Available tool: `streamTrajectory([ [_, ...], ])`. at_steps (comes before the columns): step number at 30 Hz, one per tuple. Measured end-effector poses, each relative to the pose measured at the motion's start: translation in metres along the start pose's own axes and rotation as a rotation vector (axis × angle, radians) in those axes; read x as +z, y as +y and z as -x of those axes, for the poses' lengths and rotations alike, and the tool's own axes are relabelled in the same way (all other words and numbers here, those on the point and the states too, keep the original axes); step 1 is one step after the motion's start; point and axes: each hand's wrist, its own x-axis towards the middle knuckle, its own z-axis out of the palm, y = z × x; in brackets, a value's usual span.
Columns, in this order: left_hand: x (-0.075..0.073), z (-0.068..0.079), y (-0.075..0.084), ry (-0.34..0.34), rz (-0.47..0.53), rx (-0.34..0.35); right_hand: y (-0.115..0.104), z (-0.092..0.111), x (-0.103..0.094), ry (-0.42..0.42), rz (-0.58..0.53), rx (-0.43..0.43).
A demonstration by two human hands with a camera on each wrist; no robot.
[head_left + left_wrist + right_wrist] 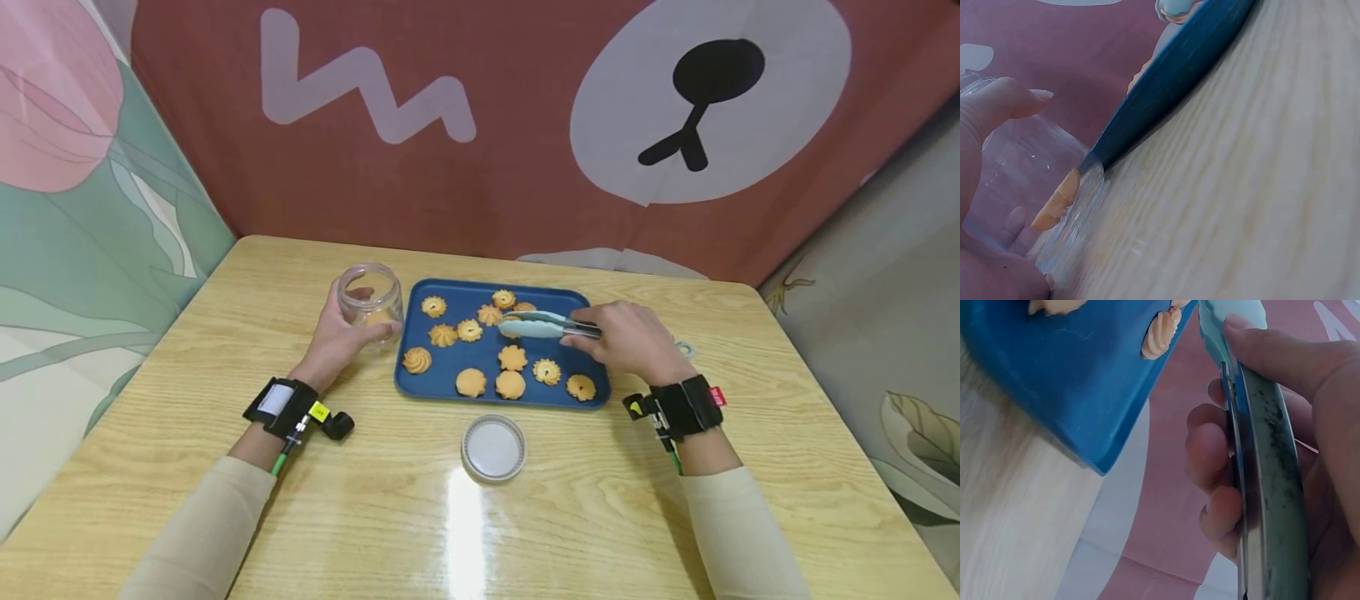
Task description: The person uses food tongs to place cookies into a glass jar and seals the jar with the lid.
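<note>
My left hand (337, 333) grips a clear, open-mouthed jar (386, 293) just left of the blue tray (450, 392). A cookie (1059, 201) lies at the bottom of the jar in the left wrist view. With curled fingers and thumb, my right hand (626, 337) holds metal tongs (532, 327) with pale blue-green heads over the tray's right half. The tong tips are at a cookie (524, 307) near the tray's far side; whether they pinch it I cannot tell. Several more cookies, including a flower-shaped one (513, 358), lie spread on the tray.
A round, shallow lid (492, 449) rests on the wooden table (360, 500) in front of the tray. Behind the table hangs a red-brown printed cloth (517, 183), with more patterned cloth at both sides.
</note>
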Motion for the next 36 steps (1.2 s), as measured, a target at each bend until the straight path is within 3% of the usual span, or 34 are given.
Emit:
streamTrajectory([
  [24, -0.001, -0.001, 0.001, -0.003, 0.016, -0.001, -0.037, -0.034, -0.023, 0.079, -0.006, -0.073],
  [36, 0.0, 0.0, 0.0, -0.006, 0.023, 0.012, -0.061, -0.054, -0.035, 0.168, -0.01, -0.149],
])
